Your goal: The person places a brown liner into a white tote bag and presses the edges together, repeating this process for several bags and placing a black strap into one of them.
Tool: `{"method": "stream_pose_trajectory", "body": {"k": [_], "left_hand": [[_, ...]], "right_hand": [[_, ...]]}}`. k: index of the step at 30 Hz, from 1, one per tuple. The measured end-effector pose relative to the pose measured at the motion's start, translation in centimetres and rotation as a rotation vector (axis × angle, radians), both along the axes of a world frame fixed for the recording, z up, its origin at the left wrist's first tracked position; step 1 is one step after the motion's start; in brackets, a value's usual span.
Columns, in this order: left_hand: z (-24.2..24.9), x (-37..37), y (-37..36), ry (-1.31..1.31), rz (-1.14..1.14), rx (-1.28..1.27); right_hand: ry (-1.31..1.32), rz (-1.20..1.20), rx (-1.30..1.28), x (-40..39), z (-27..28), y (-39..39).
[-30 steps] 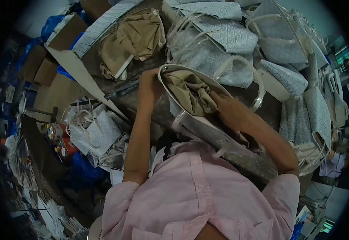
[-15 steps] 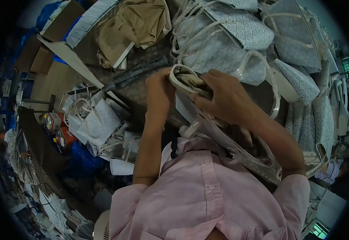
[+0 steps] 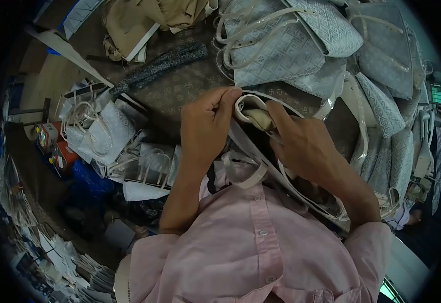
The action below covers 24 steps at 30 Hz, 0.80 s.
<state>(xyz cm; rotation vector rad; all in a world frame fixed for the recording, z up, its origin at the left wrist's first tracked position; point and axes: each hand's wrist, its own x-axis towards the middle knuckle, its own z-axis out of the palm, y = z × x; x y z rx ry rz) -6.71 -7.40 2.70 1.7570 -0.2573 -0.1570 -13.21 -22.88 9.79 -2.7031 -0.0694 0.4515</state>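
A pale handbag (image 3: 288,183) lies in front of my chest, its mouth spread open and its inside dark. My left hand (image 3: 205,126) is closed, with thumb and fingers pinching the bag's upper edge at the far end. Beside it, the white rim curls into a loop around a bit of tan lining (image 3: 261,118). My right hand (image 3: 306,146) is closed around the other side of this curled edge, its fingertips against the lining and partly hidden. A pale handle (image 3: 248,179) hangs over the near side of the bag.
White patterned handbags (image 3: 276,53) are piled at the back right. Smaller white bags (image 3: 102,131) stand at the left by red boxes (image 3: 64,155). Tan cloth (image 3: 134,22) and a dark speckled strip (image 3: 160,65) lie on the brown patterned table cover (image 3: 180,93).
The view has shifted. My hands and the bag's curled end sit a little further right, and the bag's mouth is spread wider. Both hands stay on the bag.
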Motion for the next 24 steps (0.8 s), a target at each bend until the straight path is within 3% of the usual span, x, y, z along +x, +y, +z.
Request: {"method": "stream_pose_trajectory", "body": {"k": [11, 13, 21, 24], "left_hand": [[-0.3, -1.5, 0.2, 0.281, -0.166, -0.11], [0.0, -1.6, 0.3, 0.253, -0.176, -0.096], [-0.7, -1.5, 0.4, 0.056, -0.172, -0.119], [-1.1, -1.6, 0.4, 0.238, -0.167, -0.347]], "right_hand": [[-0.125, -0.025, -0.029, -2.3, -1.6, -0.9], [-0.23, -0.005, 0.003, -2.8, -1.7, -0.9], [-0.207, -0.013, 0.004, -2.7, -1.9, -1.2], [-0.231, 0.033, -0.006, -2.5, -1.8, -1.4]]}}
